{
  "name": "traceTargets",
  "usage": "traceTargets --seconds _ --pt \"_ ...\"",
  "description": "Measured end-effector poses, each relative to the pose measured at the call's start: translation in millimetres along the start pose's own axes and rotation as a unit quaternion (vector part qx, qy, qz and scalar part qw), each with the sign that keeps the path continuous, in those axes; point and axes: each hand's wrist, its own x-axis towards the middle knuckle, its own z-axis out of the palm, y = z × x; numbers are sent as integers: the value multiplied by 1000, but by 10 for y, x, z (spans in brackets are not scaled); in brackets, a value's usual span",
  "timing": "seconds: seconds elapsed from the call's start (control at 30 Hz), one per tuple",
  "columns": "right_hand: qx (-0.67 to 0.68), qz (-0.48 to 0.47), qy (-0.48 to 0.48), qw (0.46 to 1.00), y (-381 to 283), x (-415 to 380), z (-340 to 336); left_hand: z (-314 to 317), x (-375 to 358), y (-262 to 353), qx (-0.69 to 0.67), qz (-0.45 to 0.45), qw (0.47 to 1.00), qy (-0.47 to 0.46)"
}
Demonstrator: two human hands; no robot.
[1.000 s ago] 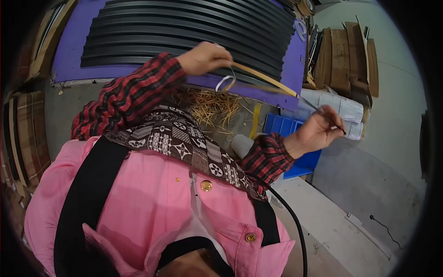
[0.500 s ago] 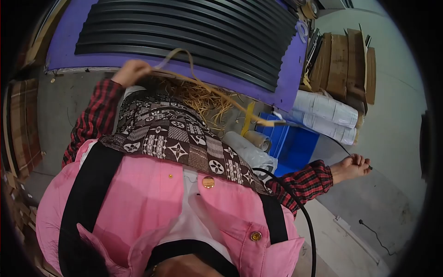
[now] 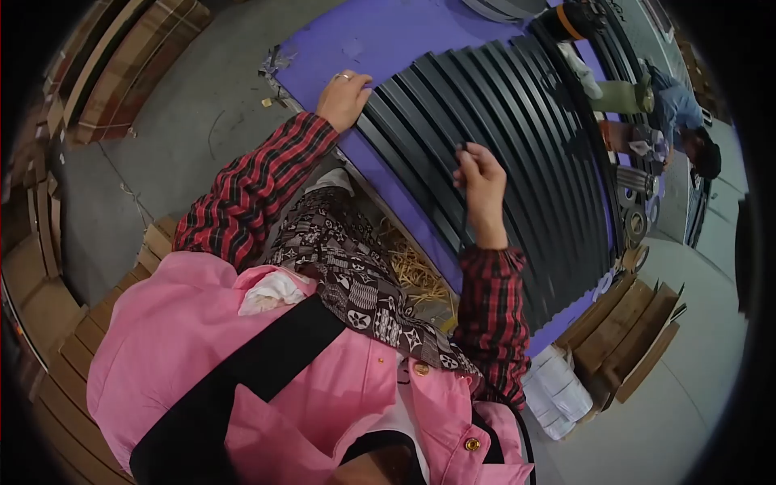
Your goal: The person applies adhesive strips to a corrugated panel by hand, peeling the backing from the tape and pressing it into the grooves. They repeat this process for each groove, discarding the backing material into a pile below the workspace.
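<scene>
My left hand (image 3: pixel 343 101) rests at the end of the nearest dark ribbed strips (image 3: pixel 485 105), fingers lying over the edge. A ring shows on one finger. The strips lie side by side on a purple-covered table (image 3: pixel 319 65). Above their middle, my right hand (image 3: pixel 483 187) is closed in a pinch on a thin black stick (image 3: pixel 463 146). Its dark tip pokes out past the fingers, and most of it is hidden or blends with the strips.
Yellow strips (image 3: pixel 420 271) lie heaped under the table edge. Cardboard pieces (image 3: pixel 626 331) and wrapped white rolls (image 3: pixel 558 392) stand at right. Tape rolls (image 3: pixel 634 225) line the table's far end. Another person (image 3: pixel 687 113) bends beyond it. Long cardboard boxes (image 3: pixel 133 69) lie at upper left.
The view has turned. My left hand has let go of the long yellow strip and come onto the dark strips. My right hand has swung in from the far right to above them.
</scene>
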Motion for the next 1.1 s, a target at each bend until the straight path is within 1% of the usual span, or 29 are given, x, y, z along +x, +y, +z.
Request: traceTargets --seconds 0.03,0.07,0.13,0.17,0.2,0.3,0.4,0.43,0.57,0.67,0.73,0.8,0.83,0.87,0.9,0.97,1.03,1.07,1.1 --pt "-30 -3 -35 999 66 209 169 47 90 -68 -4 -6 1000 -17" --pt "-73 -6 -39 997 87 348 342 77 111 -46 -6 -14 1000 -22" --pt "-151 -10 -41 988 112 569 646 44 151 24 -5 -76 989 -126" --pt "-186 -16 -44 981 151 676 747 40 145 7 -8 -83 987 -137" --pt "-159 8 -40 986 212 773 829 38 132 -8 -23 -83 988 -130" --pt "-193 48 -41 979 228 868 958 39 98 -15 -47 -77 988 -125" --pt "-173 77 -31 981 284 939 969 53 94 -43 -57 -61 989 -121" --pt "-174 82 -31 981 281 941 965 57 88 -51 -61 -49 990 -118" --pt "-174 88 -22 980 235 960 996 44 111 -22 -60 -65 989 -121" --pt "-183 83 -12 979 292 991 1022 30 144 26 -35 -85 989 -118" --pt "-188 77 -11 979 308 963 975 36 175 11 -41 -113 983 -142" --pt "-231 13 -55 971 284 876 893 68 203 -23 -46 -124 980 -150" --pt "-228 15 -52 972 294 798 808 84 207 -40 -52 -139 977 -155" --pt "-433 -52 -33 899 321 709 676 95 221 -68 -50 -135 977 -159" --pt "-616 -112 -11 779 359 594 515 104 229 -89 -50 -132 976 -165" --pt "-614 -129 14 779 536 294 81 119 260 -125 -51 -121 975 -178" --pt "-559 -177 61 807 713 -17 -330 111 280 -164 -75 -124 969 -198" --pt "-560 -170 68 808 752 -164 -421 134 272 -210 -72 -108 973 -192" --pt "-529 -173 79 827 784 -309 -512 139 285 -264 -80 -115 969 -202"
